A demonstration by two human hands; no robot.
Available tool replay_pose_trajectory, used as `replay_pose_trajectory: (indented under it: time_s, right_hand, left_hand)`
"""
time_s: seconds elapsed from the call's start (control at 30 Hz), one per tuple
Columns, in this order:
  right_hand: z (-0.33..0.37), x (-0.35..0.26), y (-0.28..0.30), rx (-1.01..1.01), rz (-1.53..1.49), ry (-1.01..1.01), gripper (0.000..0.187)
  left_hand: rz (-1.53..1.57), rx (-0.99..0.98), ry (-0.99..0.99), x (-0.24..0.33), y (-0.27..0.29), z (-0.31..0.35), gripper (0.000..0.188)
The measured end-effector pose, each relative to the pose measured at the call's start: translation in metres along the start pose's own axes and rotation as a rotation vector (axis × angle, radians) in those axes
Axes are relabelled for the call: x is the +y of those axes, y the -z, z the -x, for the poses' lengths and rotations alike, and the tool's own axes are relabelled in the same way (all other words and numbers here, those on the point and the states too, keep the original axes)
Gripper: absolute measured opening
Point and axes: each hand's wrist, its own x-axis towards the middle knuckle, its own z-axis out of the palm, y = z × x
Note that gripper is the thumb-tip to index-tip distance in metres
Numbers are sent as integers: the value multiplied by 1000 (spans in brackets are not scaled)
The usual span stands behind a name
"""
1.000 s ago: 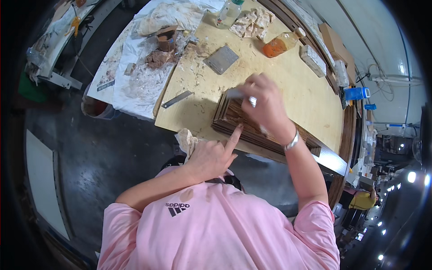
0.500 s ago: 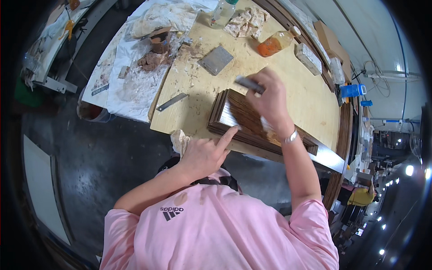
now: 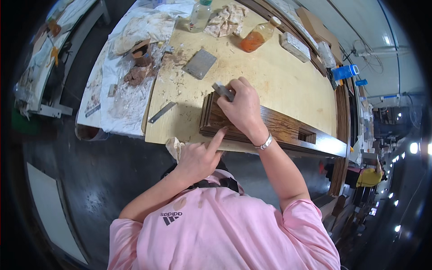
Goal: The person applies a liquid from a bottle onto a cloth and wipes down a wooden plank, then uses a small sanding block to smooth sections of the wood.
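A long dark-brown wooden piece (image 3: 281,121) with a moulded left end and a rectangular cutout lies along the table's front edge. Over its left end, my right hand (image 3: 243,105) grips a small grey block (image 3: 223,91); whether the block touches the wood is hidden by the hand. My left hand (image 3: 198,158) rests at the front side, its index finger stretched onto the wood's edge and the other fingers curled. A crumpled, stained cloth (image 3: 174,147) pokes out beside those curled fingers, seemingly held by them.
Farther back on the table (image 3: 297,96) are a grey flat pad (image 3: 200,63), a metal blade (image 3: 162,112), an orange-liquid bottle (image 3: 259,36), a clear bottle (image 3: 199,17), a crumpled rag (image 3: 226,20) and a wrapped block (image 3: 294,47). Brown putty (image 3: 135,75) sits on white sheeting at left.
My right hand with the grey block has come left and closer over the wood's left end. My left index finger stays at the wood's front edge. The whole view has shifted slightly.
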Motion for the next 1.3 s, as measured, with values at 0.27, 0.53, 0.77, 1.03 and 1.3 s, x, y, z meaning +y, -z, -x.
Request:
replay_pose_trajectory:
  time_s: [0.27, 0.53, 0.77, 1.03, 1.3]
  right_hand:
    - [9, -1, 2, 91, -41, -61, 16]
    - [13, 0, -3, 118, -52, -92, 17]
    - [31, 50, 39, 205, 40, -282, 21]
    - [33, 41, 21, 219, 43, -227, 17]
    - [62, 116, 74, 370, 161, -407, 24]
  left_hand:
    - [-26, 14, -44, 0, -1, -1, 72]
    - [18, 36, -38, -8, -10, 2, 74]
    - [-10, -5, -49, -5, -5, 3, 76]
    - [56, 34, -37, -9, -5, 0, 72]
    - [53, 36, -31, 0, -5, -5, 71]
